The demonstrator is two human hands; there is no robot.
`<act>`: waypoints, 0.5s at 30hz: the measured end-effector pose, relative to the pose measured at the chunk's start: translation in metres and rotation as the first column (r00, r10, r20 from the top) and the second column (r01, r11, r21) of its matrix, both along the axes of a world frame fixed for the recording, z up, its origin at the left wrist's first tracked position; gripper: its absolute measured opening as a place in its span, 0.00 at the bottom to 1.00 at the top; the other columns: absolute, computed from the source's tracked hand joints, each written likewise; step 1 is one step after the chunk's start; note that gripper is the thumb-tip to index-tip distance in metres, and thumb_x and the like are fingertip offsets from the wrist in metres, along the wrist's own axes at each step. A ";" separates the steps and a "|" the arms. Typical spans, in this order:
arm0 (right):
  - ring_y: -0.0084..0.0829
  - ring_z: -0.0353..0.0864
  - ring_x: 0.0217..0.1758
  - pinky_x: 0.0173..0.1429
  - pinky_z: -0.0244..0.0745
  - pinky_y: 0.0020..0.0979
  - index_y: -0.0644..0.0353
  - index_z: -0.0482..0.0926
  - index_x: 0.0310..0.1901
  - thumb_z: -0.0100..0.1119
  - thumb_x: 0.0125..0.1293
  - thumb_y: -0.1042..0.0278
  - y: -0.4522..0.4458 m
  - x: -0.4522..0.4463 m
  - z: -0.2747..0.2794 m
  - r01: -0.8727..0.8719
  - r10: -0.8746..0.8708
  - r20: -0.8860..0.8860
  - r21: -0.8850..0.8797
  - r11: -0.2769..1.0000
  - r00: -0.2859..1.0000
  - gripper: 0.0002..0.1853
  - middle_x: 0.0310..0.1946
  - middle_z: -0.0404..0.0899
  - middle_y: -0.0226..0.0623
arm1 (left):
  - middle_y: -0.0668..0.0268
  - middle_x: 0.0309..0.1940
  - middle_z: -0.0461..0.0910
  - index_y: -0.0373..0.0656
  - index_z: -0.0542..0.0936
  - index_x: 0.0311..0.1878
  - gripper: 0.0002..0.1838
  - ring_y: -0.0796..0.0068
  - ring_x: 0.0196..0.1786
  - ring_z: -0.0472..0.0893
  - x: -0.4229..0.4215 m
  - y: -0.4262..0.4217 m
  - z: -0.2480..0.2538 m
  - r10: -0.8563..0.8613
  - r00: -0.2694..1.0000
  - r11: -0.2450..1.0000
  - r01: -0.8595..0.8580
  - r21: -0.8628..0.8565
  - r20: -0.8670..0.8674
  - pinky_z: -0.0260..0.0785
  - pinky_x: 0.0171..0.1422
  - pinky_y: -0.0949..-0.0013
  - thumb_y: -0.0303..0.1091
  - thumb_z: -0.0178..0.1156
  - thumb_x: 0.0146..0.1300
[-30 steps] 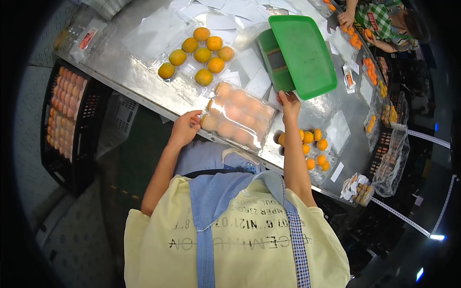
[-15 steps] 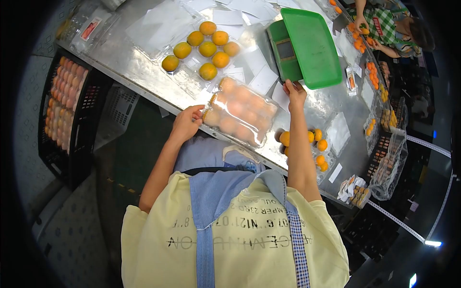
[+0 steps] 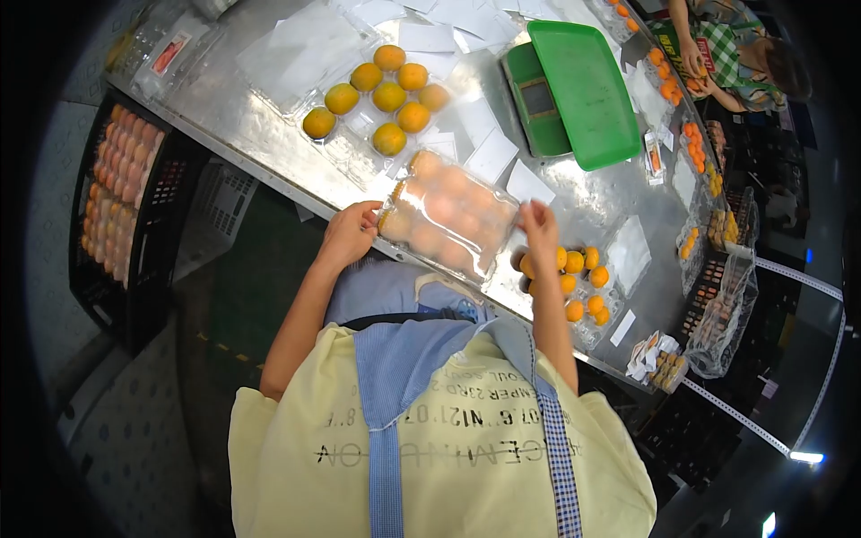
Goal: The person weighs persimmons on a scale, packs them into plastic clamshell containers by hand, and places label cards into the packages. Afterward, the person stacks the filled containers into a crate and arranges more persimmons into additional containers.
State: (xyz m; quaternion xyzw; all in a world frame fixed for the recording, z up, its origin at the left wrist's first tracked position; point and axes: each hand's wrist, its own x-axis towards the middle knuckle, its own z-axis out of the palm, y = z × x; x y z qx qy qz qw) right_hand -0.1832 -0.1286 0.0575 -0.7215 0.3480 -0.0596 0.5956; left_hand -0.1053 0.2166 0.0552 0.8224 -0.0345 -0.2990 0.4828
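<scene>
Work table (image 3: 220, 121): bare metal, smooth, glossy, with bright glare patches. Clear pack (image 3: 448, 215) at the near edge: thin transparent plastic, high gloss, strong reflections across the lid. Green tray (image 3: 587, 94) at far right: opaque plastic, smooth, moderate sheen. Loose sheets (image 3: 493, 154): white paper, matt. Black crate (image 3: 170, 202) at left: rigid plastic, lattice-walled. Shirt (image 3: 484, 403): matt cloth, printed. Apron strap (image 3: 386, 475): woven cloth, matt. Bag (image 3: 728, 327) at right: clear film, crinkled, shiny.
</scene>
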 end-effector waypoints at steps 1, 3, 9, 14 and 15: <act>0.24 0.76 0.42 0.48 0.72 0.24 0.70 0.72 0.53 0.64 0.64 0.57 0.008 -0.020 -0.005 -0.036 0.027 -0.125 -0.074 0.997 0.992 0.25 0.44 0.77 0.38 | 0.64 0.36 0.80 0.40 0.78 0.56 0.25 0.74 0.36 0.79 0.003 -0.001 -0.002 -0.016 1.000 1.000 0.016 0.017 -0.016 0.74 0.45 0.71 0.17 0.59 0.51; 0.26 0.76 0.46 0.49 0.73 0.25 0.72 0.68 0.60 0.63 0.65 0.54 0.031 -0.051 -0.020 -0.083 0.064 -0.257 -0.067 0.994 0.964 0.32 0.47 0.77 0.43 | 0.63 0.35 0.80 0.38 0.78 0.55 0.24 0.74 0.34 0.79 0.008 -0.006 -0.008 -0.031 0.999 0.999 0.033 0.038 -0.043 0.73 0.43 0.73 0.17 0.58 0.51; 0.32 0.73 0.56 0.60 0.68 0.29 0.74 0.61 0.65 0.66 0.63 0.59 0.035 -0.050 -0.014 0.172 -0.153 -0.120 0.165 0.971 0.981 0.37 0.54 0.73 0.48 | 0.59 0.34 0.81 0.40 0.80 0.52 0.20 0.68 0.36 0.81 0.027 -0.042 -0.001 -0.035 0.993 0.999 0.032 0.032 0.114 0.73 0.41 0.68 0.20 0.58 0.53; 0.32 0.76 0.52 0.54 0.72 0.28 0.77 0.62 0.64 0.62 0.65 0.56 0.011 -0.035 -0.002 0.178 -0.174 -0.074 0.058 0.982 0.982 0.37 0.54 0.75 0.52 | 0.61 0.38 0.80 0.39 0.77 0.58 0.24 0.76 0.36 0.80 0.031 -0.078 -0.030 0.015 1.000 0.987 -0.018 -0.162 -0.022 0.76 0.37 0.73 0.19 0.59 0.54; 0.32 0.76 0.53 0.55 0.71 0.28 0.78 0.61 0.65 0.62 0.65 0.55 0.012 -0.041 -0.003 0.165 -0.159 -0.088 0.059 0.985 0.983 0.37 0.55 0.74 0.53 | 0.59 0.39 0.79 0.37 0.75 0.58 0.22 0.73 0.33 0.81 0.030 -0.079 -0.033 0.028 0.998 0.983 -0.036 -0.178 -0.051 0.78 0.32 0.73 0.20 0.58 0.58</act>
